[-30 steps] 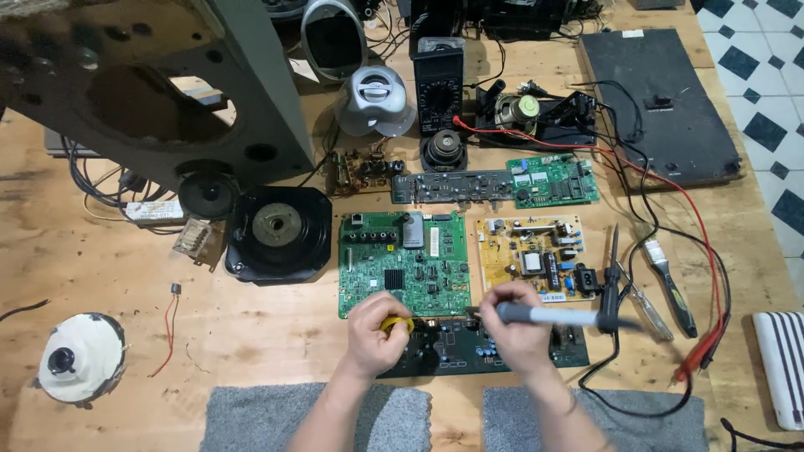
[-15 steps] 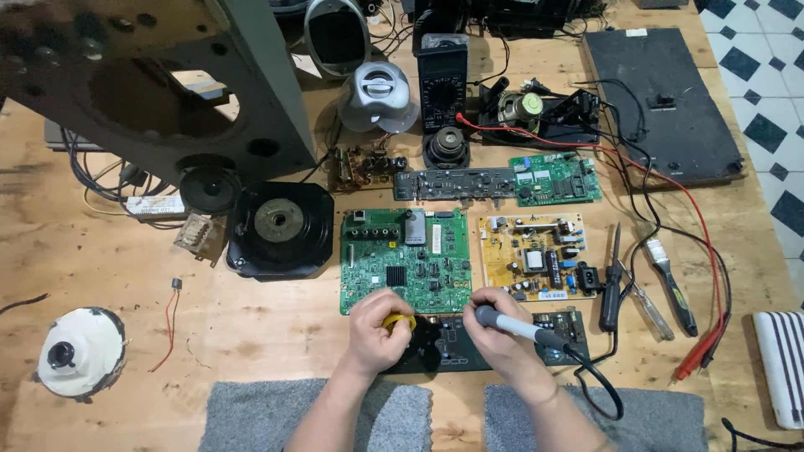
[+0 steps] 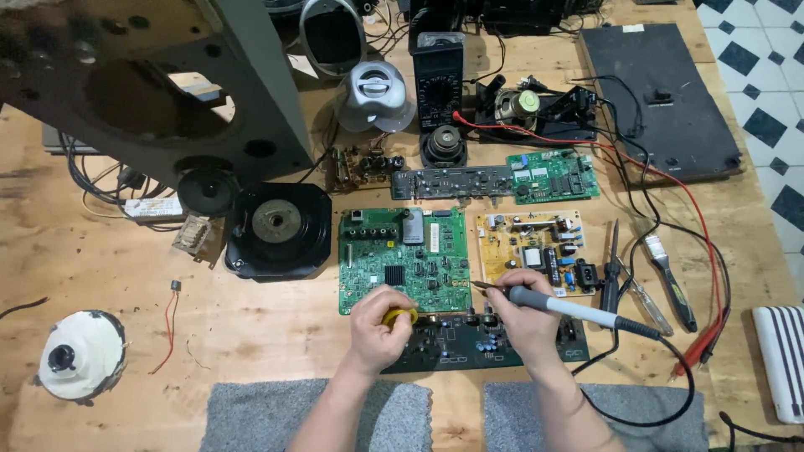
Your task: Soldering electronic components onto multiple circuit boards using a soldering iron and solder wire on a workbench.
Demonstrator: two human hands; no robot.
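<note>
the wooden table (image 3: 251, 335) carries a large green circuit board (image 3: 404, 259), the landmark here. just below it lies a dark circuit board (image 3: 469, 345), partly under both hands. the right hand (image 3: 526, 314), below the green board's right corner, is closed around a soldering iron (image 3: 569, 308). the left hand (image 3: 378, 328), at its lower edge, pinches something small and yellow (image 3: 399, 315), perhaps a solder reel.
</note>
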